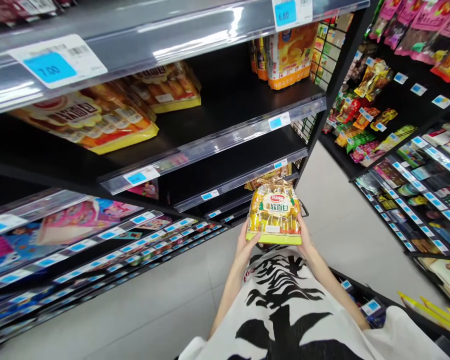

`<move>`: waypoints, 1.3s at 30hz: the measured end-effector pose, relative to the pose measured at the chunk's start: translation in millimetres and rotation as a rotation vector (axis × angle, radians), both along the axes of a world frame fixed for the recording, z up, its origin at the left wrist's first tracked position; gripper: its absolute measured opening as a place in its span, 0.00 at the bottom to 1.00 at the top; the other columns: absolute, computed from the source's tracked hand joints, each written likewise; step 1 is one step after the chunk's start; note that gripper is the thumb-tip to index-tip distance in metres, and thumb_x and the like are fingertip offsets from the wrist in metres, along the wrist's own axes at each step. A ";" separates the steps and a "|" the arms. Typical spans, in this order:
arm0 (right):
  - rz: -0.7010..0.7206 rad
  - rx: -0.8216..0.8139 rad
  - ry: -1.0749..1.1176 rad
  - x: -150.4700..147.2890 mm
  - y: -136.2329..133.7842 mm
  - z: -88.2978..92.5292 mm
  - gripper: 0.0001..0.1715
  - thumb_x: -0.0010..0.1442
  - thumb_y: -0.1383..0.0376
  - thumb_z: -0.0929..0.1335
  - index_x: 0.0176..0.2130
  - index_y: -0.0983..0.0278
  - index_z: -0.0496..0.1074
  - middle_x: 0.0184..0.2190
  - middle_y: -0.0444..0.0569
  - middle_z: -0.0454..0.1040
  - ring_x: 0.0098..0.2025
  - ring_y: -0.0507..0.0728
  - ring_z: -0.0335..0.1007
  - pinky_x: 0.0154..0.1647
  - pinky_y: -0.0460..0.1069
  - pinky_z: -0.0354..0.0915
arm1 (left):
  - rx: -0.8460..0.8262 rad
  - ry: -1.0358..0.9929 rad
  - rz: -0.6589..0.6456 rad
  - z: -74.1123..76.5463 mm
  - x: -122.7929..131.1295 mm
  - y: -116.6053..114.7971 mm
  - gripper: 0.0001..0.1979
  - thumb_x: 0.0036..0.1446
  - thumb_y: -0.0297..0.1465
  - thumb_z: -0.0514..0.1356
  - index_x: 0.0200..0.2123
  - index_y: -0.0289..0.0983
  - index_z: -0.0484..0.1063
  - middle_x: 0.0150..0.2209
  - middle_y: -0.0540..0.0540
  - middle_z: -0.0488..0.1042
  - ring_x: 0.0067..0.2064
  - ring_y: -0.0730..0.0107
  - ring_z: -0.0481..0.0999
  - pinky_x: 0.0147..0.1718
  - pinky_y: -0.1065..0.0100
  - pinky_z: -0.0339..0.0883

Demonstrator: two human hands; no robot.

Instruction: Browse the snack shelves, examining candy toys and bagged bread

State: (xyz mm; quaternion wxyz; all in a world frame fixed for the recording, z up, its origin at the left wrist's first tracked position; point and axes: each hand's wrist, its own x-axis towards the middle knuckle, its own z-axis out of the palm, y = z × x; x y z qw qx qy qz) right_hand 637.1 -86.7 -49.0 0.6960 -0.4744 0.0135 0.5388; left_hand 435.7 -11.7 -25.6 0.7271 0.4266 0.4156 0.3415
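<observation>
A yellow see-through package of soft bread (273, 210), with a red logo and a green-yellow base strip, is held close in front of my body. My left hand (247, 241) grips its left side, the thumb lying over the lower front edge. On the opposite side, my right hand (303, 235) is closed round the edge, its fingers partly hidden behind the pack. Similar brown bread packs (93, 120) lie on the shelf at the upper left, with another bread pack (168, 87) behind them.
Black shelves with clear price rails (225, 142) run along the left and front. An orange boxy pack (290, 57) stands at the shelf's right end. Across the grey floor (330, 200), racks of bagged snacks (371, 115) line the right. Yellow packs (431, 310) lie lower right.
</observation>
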 end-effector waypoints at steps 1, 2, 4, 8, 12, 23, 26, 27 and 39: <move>0.014 0.005 -0.013 -0.5 0.1 -1.3 0.38 0.59 0.40 0.72 0.58 0.59 0.75 0.52 0.50 0.83 0.58 0.67 0.78 0.57 0.61 0.77 | 0.001 0.002 0.003 -0.2 -1.6 -1.2 0.43 0.53 0.41 0.73 0.69 0.44 0.64 0.69 0.40 0.67 0.69 0.45 0.66 0.68 0.50 0.61; 0.028 0.012 -0.025 -1.1 0.4 -2.6 0.37 0.59 0.40 0.72 0.58 0.59 0.75 0.53 0.50 0.83 0.58 0.67 0.79 0.57 0.61 0.77 | 0.001 0.006 0.011 -0.5 -3.2 -2.3 0.43 0.53 0.41 0.73 0.70 0.43 0.64 0.69 0.40 0.67 0.70 0.45 0.66 0.68 0.50 0.60; 0.050 0.026 -0.040 -2.2 1.5 -5.1 0.37 0.59 0.40 0.72 0.58 0.59 0.75 0.53 0.50 0.83 0.57 0.66 0.79 0.57 0.60 0.77 | 0.002 0.018 0.030 -1.5 -6.2 -3.9 0.44 0.53 0.42 0.73 0.70 0.43 0.63 0.69 0.40 0.67 0.70 0.44 0.65 0.69 0.49 0.59; 0.040 0.022 -0.049 -4.3 4.1 -7.6 0.35 0.58 0.40 0.73 0.54 0.59 0.77 0.52 0.50 0.83 0.57 0.67 0.79 0.57 0.60 0.76 | 0.029 0.014 0.060 -3.2 -11.1 -6.8 0.44 0.52 0.42 0.74 0.69 0.43 0.64 0.69 0.41 0.67 0.71 0.44 0.64 0.69 0.52 0.59; 0.064 0.034 -0.062 -7.0 4.6 -6.8 0.32 0.52 0.44 0.78 0.49 0.60 0.79 0.49 0.51 0.84 0.54 0.68 0.80 0.56 0.61 0.77 | 0.059 0.007 0.076 -2.3 -18.1 -8.5 0.44 0.51 0.42 0.74 0.69 0.42 0.65 0.70 0.41 0.66 0.72 0.45 0.62 0.69 0.54 0.59; 0.111 0.061 -0.094 -17.8 5.7 1.0 0.29 0.50 0.53 0.81 0.50 0.57 0.78 0.47 0.46 0.85 0.46 0.64 0.83 0.49 0.58 0.79 | 0.108 0.046 0.086 2.0 -31.3 -9.4 0.47 0.48 0.41 0.76 0.69 0.41 0.64 0.69 0.38 0.67 0.69 0.42 0.66 0.68 0.52 0.61; 0.122 0.063 -0.098 -17.4 5.2 0.7 0.29 0.51 0.53 0.80 0.51 0.58 0.78 0.48 0.48 0.85 0.46 0.65 0.83 0.50 0.58 0.79 | 0.099 0.041 0.083 1.6 -30.1 -9.6 0.46 0.48 0.41 0.76 0.69 0.42 0.64 0.68 0.39 0.68 0.69 0.43 0.67 0.67 0.52 0.62; 0.125 0.060 -0.101 -17.2 5.1 0.4 0.29 0.52 0.53 0.80 0.51 0.58 0.78 0.48 0.48 0.85 0.47 0.65 0.83 0.50 0.58 0.78 | 0.101 0.041 0.085 1.4 -29.8 -9.7 0.46 0.48 0.41 0.76 0.69 0.41 0.64 0.68 0.39 0.68 0.68 0.43 0.67 0.67 0.52 0.62; 0.166 0.003 -0.102 -13.3 7.0 0.7 0.31 0.51 0.51 0.80 0.51 0.60 0.79 0.49 0.50 0.85 0.49 0.67 0.82 0.54 0.61 0.77 | 0.052 -0.008 0.114 -1.7 -25.3 -14.6 0.44 0.48 0.38 0.76 0.67 0.42 0.66 0.67 0.39 0.69 0.67 0.46 0.69 0.68 0.51 0.60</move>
